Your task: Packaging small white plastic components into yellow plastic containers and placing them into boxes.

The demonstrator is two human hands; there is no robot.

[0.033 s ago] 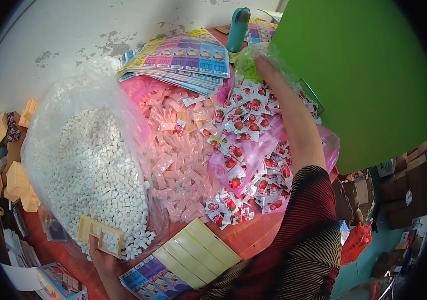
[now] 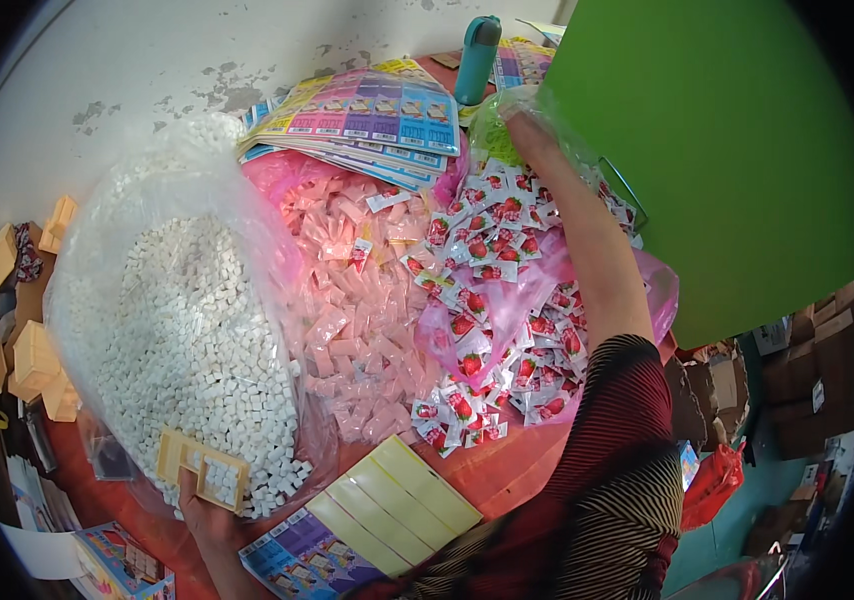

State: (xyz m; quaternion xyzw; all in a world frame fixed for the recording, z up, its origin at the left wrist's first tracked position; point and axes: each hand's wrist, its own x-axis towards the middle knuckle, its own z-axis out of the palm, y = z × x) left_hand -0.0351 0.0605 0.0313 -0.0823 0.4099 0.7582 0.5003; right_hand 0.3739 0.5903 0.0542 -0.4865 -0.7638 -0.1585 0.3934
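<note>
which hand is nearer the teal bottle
Right. The right hand reaches up just beside the teal bottle; the left hand holds a small tray far below.

Bag of small cubes (image 2: pixel 177 330) sits left on the bench (image 2: pixel 507 470), the heap of plain sachets (image 2: pixel 357 300) just right of it, printed sachets (image 2: pixel 507 300) further right. Card sheets (image 2: pixel 367 125) lie behind, a bottle (image 2: pixel 477 60) beyond them.

Strawberry-printed white sachets (image 2: pixel 507 290) beside pink sachets (image 2: pixel 347 300); colourful printed sheets (image 2: pixel 367 115) behind.
</note>
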